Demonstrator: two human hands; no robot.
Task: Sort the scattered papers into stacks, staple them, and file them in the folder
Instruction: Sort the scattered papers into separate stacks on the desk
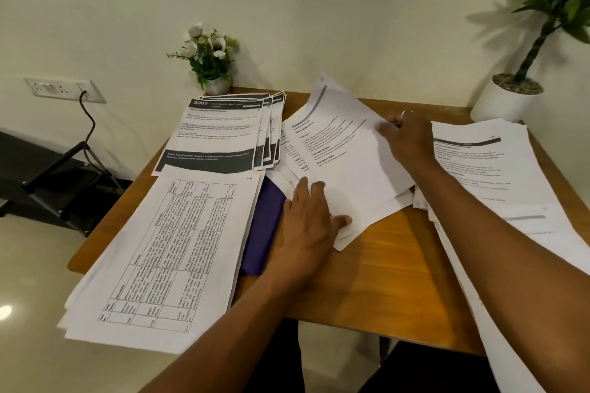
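Well, risks:
1. Grid stack (166, 252) overhangs desk (399, 265) edge; a nudge may drop it.
2. L hand (306, 220) flat on centre papers (360, 217), beside purple folder (265, 223); I fear they slip.
3. R hand (412, 140) pinches lifted sheet (344, 150); pull may crease it.

The dark-header sheet (220, 134) reads "3087"; the raised sheet (344, 150) seems to read "TASK DESCRIPTION", "REQUIRED PROPS"

Head view looks forward and down, close over the table (383, 265)

Papers (344, 166) under left hand (308, 217), right hand (410, 137)
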